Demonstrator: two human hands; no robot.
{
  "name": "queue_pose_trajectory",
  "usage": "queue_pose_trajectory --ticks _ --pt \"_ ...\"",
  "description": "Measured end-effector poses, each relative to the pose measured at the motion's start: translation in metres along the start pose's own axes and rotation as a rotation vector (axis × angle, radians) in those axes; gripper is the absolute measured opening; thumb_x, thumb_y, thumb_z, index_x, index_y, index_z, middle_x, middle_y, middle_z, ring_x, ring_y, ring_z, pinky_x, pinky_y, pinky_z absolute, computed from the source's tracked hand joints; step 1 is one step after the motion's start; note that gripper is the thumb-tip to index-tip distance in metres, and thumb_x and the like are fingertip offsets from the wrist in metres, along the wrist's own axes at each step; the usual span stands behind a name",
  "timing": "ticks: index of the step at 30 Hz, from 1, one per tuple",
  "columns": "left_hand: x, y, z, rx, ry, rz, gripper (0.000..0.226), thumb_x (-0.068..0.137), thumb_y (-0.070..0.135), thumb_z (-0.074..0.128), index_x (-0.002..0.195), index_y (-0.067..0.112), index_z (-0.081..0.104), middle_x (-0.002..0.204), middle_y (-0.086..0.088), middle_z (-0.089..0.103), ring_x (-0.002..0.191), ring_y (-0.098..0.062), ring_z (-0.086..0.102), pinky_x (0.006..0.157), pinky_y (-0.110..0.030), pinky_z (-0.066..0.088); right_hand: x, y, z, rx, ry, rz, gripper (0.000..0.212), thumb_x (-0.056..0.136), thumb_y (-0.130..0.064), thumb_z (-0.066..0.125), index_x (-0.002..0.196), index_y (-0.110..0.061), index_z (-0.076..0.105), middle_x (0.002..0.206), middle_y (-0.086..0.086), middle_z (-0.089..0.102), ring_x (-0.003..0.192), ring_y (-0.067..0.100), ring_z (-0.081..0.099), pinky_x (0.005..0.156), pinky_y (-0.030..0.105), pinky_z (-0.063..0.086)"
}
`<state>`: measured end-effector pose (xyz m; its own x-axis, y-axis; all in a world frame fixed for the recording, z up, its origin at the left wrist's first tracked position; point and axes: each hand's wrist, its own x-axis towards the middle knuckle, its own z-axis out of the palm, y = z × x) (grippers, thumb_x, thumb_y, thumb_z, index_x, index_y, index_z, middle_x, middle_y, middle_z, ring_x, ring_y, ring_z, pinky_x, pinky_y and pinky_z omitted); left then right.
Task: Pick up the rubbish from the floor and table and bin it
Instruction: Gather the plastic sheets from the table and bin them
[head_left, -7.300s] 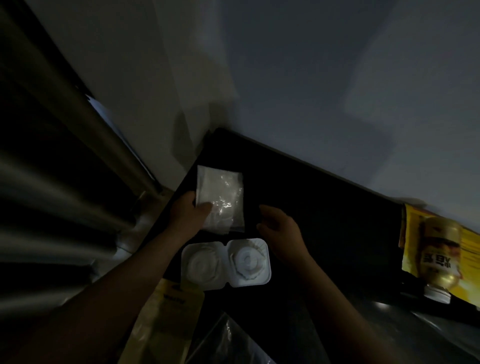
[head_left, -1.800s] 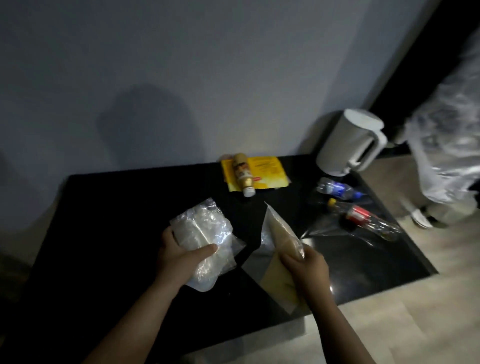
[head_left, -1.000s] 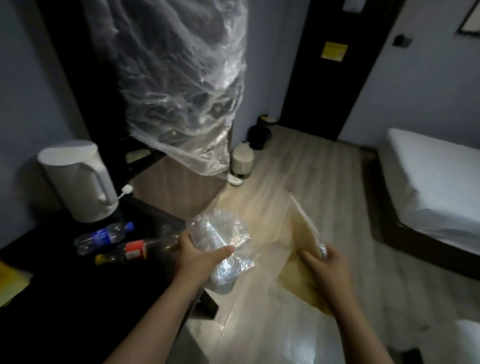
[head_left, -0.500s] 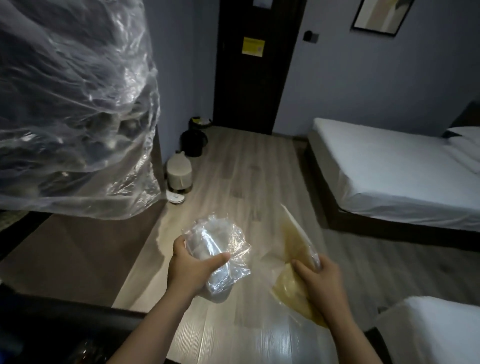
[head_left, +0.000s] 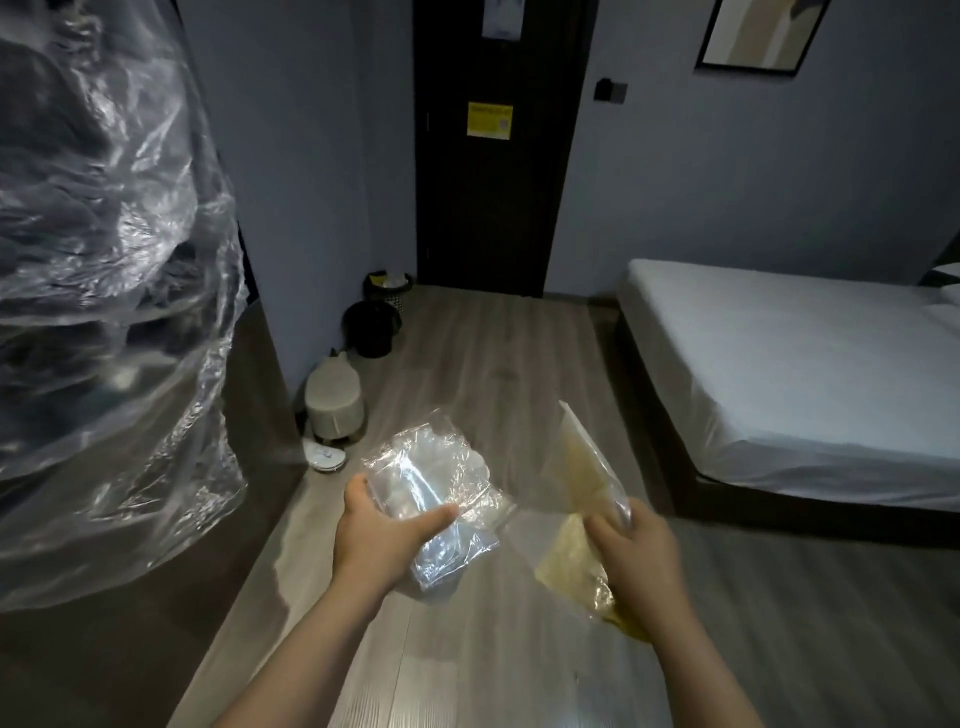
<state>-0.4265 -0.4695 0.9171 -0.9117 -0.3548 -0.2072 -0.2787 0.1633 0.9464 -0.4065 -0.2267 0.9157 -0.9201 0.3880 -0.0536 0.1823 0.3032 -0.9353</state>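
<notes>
My left hand (head_left: 382, 540) grips a crumpled clear plastic wrapper (head_left: 434, 483) held at waist height over the wooden floor. My right hand (head_left: 641, 553) holds a flat yellowish plastic bag (head_left: 582, 467) by its edge, its lower part hanging below the fingers. Far ahead by the left wall stands a black bin (head_left: 373, 328), and behind it a mesh bin (head_left: 388, 287) with yellow scraps inside. Both bins are well out of reach of either hand.
A beige stool (head_left: 335, 408) and a white round object (head_left: 324, 457) sit by the left wall. Large clear plastic sheeting (head_left: 104, 291) hangs at left. A bed with a white sheet (head_left: 789, 364) fills the right. A dark door (head_left: 498, 145) is ahead.
The view has swung from the black table to the room and moved forward along the floor. Both hands still hold the same wrapper and bag; the bins now appear closer.
</notes>
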Motion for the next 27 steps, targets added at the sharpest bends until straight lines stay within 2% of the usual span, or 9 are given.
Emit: queue_pose_trajectory --ticks 3,8,10,18,22,27 --pt "0.036 0.009 0.019 0.006 0.024 -0.013 0.098 0.044 0.041 0.090 0.128 0.025 0.040 0.107 0.007 0.061 0.092 -0.016 0.062 0.082 -0.038 0.053 0.044 -0.003 0.006 -0.001 -0.027 0.013 0.006 0.079 -0.019 0.064 0.074 -0.016 0.063 0.073 0.009 0.065 0.068 0.022 0.063 0.054 0.029 0.048" --pt "0.117 0.026 0.052 -0.008 0.032 -0.036 0.092 0.046 0.039 0.090 0.123 0.026 0.042 0.106 0.007 0.061 0.091 -0.016 0.062 0.084 -0.040 0.054 0.126 -0.012 0.032 -0.016 -0.047 0.020 0.006 0.080 -0.021 0.066 0.079 -0.016 0.064 0.075 0.006 0.067 0.071 0.022 0.065 0.059 0.035 0.053" --pt "0.157 0.035 0.063 -0.015 0.031 -0.029 0.092 0.045 0.038 0.091 0.123 0.025 0.042 0.107 0.006 0.062 0.092 -0.017 0.063 0.085 -0.040 0.053 0.162 -0.020 0.050 -0.028 -0.045 0.006 0.004 0.081 -0.021 0.067 0.079 -0.018 0.065 0.073 0.002 0.067 0.070 0.018 0.065 0.056 0.031 0.052" --pt "0.328 0.094 0.081 -0.002 0.017 -0.009 0.084 0.047 0.042 0.089 0.113 0.031 0.038 0.104 0.009 0.061 0.091 -0.016 0.061 0.083 -0.039 0.052 0.305 -0.084 0.133 -0.066 -0.067 -0.017 0.004 0.081 -0.023 0.066 0.079 -0.020 0.065 0.074 0.001 0.067 0.068 0.017 0.065 0.061 0.035 0.054" --pt "0.400 0.118 0.092 0.012 0.031 0.004 0.088 0.049 0.041 0.089 0.121 0.028 0.039 0.106 0.008 0.059 0.089 -0.015 0.057 0.074 -0.030 0.043 0.366 -0.106 0.169 -0.056 -0.089 -0.023 0.004 0.081 -0.019 0.065 0.080 -0.015 0.066 0.077 0.009 0.068 0.072 0.026 0.066 0.059 0.033 0.053" --pt "0.474 0.132 0.113 0.015 0.072 -0.030 0.098 0.046 0.045 0.088 0.127 0.030 0.036 0.102 0.012 0.055 0.084 -0.011 0.053 0.069 -0.028 0.041 0.445 -0.118 0.206 -0.058 -0.090 -0.046 0.007 0.080 -0.018 0.066 0.075 -0.014 0.065 0.073 0.009 0.067 0.071 0.027 0.065 0.056 0.032 0.049"
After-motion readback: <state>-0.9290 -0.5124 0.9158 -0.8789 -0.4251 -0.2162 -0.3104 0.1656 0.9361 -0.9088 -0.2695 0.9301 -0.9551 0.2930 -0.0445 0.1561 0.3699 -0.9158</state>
